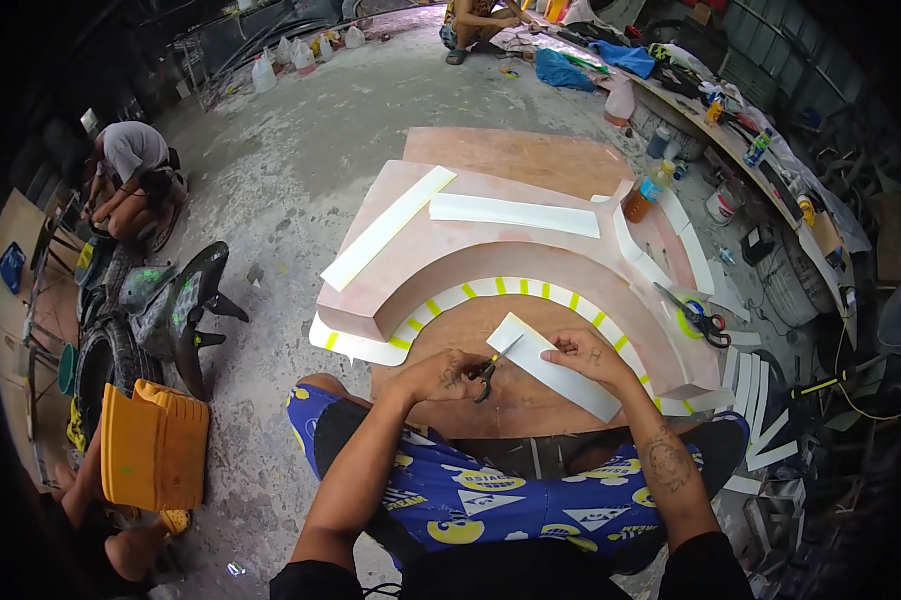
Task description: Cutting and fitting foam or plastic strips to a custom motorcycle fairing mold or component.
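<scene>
My left hand point(448, 376) is closed on a pair of small scissors point(484, 384) with dark handles. Their blades lie across the near-left part of a white strip point(560, 372), whose tip has a yellowish edge. That strip is pinched between the thumb and fingers of my right hand point(586, 355). Both hands are above a brown board point(450, 400), inside the curve of a pale pink arch-shaped panel point(500, 262). White pieces held with short yellow tape tabs point(500, 287) line the arch's inner edge. Two long white strips point(515, 215) rest on top of the panel.
Black-handled scissors point(708, 328) and a green-yellow tape roll point(688, 318) sit on the panel's right side. A bottle of amber liquid point(647, 193) stands behind them. Cut white strips point(755, 400) lie at right. A yellow crate point(155, 445) is at left; people crouch nearby point(135, 175).
</scene>
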The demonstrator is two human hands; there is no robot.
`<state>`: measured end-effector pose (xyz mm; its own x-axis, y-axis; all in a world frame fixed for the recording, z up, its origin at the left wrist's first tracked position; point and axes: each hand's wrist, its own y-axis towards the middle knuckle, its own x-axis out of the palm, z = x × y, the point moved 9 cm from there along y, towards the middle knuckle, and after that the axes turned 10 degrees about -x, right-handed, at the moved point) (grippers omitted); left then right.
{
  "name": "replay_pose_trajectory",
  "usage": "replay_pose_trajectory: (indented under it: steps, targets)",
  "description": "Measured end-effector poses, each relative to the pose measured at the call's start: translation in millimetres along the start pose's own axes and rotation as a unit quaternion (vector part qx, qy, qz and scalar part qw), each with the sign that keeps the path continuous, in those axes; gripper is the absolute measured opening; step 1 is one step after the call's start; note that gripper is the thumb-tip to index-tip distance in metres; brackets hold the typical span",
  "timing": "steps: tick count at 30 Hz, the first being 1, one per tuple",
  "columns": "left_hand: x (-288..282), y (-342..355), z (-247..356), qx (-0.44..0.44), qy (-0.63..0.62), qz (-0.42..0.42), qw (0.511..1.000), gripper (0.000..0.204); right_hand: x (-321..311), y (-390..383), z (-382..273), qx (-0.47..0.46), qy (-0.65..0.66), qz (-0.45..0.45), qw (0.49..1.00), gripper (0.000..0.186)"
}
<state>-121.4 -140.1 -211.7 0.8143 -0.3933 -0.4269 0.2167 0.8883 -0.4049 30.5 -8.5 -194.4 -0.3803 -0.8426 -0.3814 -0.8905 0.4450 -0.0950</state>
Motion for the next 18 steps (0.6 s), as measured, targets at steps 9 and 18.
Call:
replay_pose_trajectory:
  steps: [9, 18]
  targets:
    - [-8.9, -2.7, -20.0, 0.031, 0.043, 0.078, 0.996, 0.055, 33.0, 49.4, -23.8, -0.052, -0.099, 0.018, 0.994, 0.031]
    - [-0.2, 1.4, -17.6, 0.028, -0.052, 0.142, 0.988, 0.023, 23.0, 50.8, -5.4, -0.059, 0.081, 0.030, 0.995, 0.034]
